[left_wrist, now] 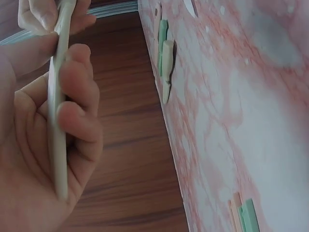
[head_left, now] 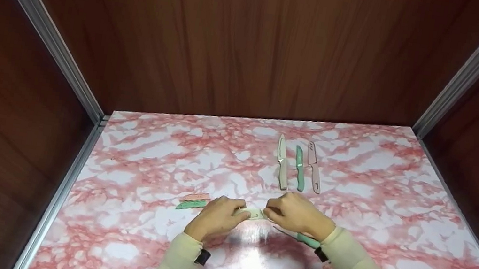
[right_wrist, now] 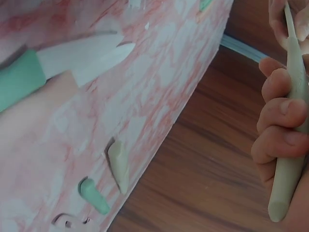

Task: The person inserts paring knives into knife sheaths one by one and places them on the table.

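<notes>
My left hand grips a flat cream blade sheath, its fingers curled along one side. My right hand holds the cream handle of a knife, fingers wrapped round it. Sheath and knife meet in line between the two hands; how far the blade sits inside is hard to tell. By the right forearm lie a green-handled knife and a pink-handled knife, both with bare blades. Left of the left hand, a pink sheath and a green sheath lie side by side.
Farther back on the marbled table lie a cream knife, a green knife and a pink knife, in a row. Wood-grain panels close off the back and sides, with metal rails at the corners.
</notes>
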Demonstrator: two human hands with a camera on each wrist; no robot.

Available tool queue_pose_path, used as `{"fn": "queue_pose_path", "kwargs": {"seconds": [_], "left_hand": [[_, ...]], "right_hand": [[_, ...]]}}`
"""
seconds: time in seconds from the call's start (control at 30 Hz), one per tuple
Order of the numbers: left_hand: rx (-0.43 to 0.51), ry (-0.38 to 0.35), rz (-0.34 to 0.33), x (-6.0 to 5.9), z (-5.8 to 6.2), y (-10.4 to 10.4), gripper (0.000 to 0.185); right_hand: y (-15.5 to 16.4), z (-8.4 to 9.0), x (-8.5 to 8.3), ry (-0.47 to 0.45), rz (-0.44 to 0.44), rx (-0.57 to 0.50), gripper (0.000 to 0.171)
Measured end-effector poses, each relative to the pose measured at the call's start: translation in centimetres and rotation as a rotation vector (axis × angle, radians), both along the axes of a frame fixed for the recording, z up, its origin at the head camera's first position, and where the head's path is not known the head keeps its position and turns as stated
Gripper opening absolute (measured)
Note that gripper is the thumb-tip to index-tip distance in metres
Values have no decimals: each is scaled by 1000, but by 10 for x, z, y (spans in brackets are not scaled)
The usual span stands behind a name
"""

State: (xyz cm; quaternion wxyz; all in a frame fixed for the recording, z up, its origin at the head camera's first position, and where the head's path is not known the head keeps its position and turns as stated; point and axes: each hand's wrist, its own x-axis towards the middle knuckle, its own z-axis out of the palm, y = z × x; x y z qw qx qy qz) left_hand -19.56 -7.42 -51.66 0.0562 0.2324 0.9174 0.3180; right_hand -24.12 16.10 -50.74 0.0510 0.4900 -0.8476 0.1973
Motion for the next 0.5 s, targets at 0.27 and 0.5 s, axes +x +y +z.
{"fn": "queue_pose_path", "kwargs": {"seconds": [0.27, 0.5], "left_hand": [[16, 9, 38, -2, -1, -19, 36], [24, -27, 42, -3, -4, -29, 33]], "right_hand": [[19, 2, -8, -33, -41, -32, 32], [30, -1, -13, -62, -68, -41, 31]]}}
